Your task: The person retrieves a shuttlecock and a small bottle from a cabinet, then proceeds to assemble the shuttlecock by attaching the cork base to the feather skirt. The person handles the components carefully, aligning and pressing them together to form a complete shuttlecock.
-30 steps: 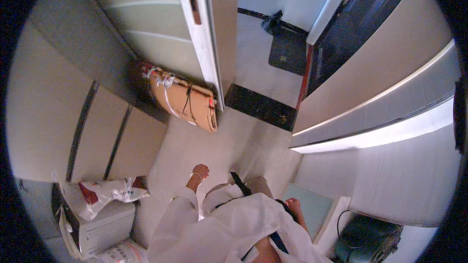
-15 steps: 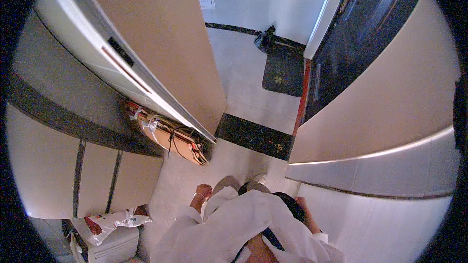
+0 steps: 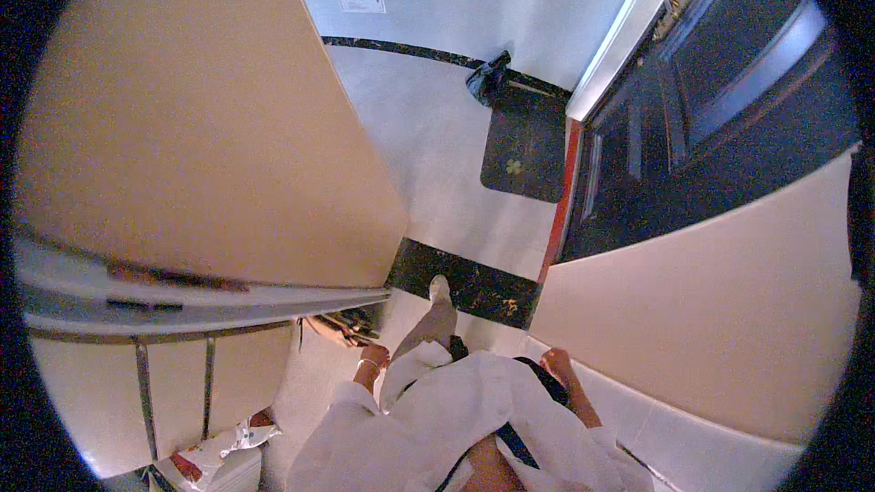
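Indoors, near folded cardboard

Head view: it is on the floor, partly hidden by the pale door edge. Near it hangs the left grip; the right grip hangs near the beige panel. Whether either grip is wide or narrow, I cannot tell. A shoe shows against the dark strip.

Cardboard partly hidden behind door panel
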Action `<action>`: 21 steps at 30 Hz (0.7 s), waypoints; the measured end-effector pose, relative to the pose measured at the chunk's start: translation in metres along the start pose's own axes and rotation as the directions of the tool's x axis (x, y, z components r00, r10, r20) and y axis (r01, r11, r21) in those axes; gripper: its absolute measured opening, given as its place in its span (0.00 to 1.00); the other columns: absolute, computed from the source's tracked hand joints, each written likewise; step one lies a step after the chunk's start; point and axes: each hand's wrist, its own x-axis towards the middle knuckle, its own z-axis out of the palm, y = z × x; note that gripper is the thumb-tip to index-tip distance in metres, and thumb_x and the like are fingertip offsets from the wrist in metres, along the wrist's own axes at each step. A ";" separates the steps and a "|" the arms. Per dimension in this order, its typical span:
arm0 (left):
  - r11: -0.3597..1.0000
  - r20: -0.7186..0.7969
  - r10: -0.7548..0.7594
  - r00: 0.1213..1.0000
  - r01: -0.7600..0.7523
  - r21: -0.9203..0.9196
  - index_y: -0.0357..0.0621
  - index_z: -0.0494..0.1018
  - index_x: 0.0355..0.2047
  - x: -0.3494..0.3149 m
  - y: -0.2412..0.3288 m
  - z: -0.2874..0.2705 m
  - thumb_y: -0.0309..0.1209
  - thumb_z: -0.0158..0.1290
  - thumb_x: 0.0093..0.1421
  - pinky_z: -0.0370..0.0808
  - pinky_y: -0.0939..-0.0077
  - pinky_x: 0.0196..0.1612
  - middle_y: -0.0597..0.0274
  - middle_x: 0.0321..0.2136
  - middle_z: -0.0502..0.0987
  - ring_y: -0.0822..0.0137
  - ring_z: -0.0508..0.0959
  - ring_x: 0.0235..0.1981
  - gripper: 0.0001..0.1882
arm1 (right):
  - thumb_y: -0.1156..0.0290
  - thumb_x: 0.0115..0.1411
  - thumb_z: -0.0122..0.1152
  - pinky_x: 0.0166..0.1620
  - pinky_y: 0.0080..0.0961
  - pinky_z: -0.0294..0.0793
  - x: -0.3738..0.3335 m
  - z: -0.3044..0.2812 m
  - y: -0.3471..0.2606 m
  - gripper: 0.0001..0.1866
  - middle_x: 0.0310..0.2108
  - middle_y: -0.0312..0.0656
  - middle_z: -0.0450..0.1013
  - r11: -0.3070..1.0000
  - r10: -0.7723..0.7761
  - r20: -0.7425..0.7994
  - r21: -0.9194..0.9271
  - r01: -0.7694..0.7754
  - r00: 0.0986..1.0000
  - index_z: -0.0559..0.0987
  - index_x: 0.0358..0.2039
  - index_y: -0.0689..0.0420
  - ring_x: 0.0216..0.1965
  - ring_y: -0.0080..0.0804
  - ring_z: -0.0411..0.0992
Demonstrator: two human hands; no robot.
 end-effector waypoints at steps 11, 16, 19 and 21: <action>0.620 0.030 -0.248 0.968 0.182 -0.763 0.47 0.73 0.18 0.166 0.009 -0.222 0.35 0.47 0.50 0.69 0.67 0.17 0.59 0.17 0.73 0.64 0.73 0.17 0.09 | 0.58 0.57 0.43 0.31 0.37 0.70 0.092 -0.047 -0.112 0.17 0.24 0.43 0.72 0.792 -0.343 0.044 -0.524 0.314 0.938 0.77 0.23 0.53 0.28 0.41 0.70; 0.903 0.023 0.025 0.999 -0.013 -0.429 0.46 0.72 0.21 0.207 0.001 -0.258 0.36 0.46 0.50 0.68 0.66 0.17 0.59 0.17 0.72 0.64 0.71 0.16 0.09 | 0.63 0.56 0.46 0.31 0.35 0.70 0.153 -0.072 -0.098 0.12 0.25 0.42 0.72 0.664 -0.339 0.125 -0.671 0.331 0.932 0.76 0.24 0.55 0.27 0.38 0.70; 0.989 0.228 0.097 0.969 -0.119 0.088 0.44 0.72 0.26 0.234 0.001 -0.269 0.39 0.44 0.52 0.69 0.65 0.19 0.58 0.19 0.73 0.61 0.70 0.16 0.13 | 0.64 0.56 0.47 0.29 0.34 0.70 0.194 -0.097 -0.122 0.11 0.24 0.43 0.72 0.802 -0.089 0.063 -0.588 0.109 0.994 0.75 0.24 0.56 0.24 0.37 0.70; 1.000 0.204 0.007 0.979 -0.007 -0.002 0.44 0.73 0.27 0.243 0.014 -0.275 0.39 0.44 0.51 0.69 0.65 0.23 0.57 0.21 0.74 0.60 0.71 0.20 0.13 | 0.65 0.55 0.47 0.27 0.33 0.70 0.232 -0.126 -0.142 0.11 0.23 0.43 0.71 0.829 0.023 0.053 -0.559 0.011 0.998 0.75 0.25 0.57 0.23 0.36 0.70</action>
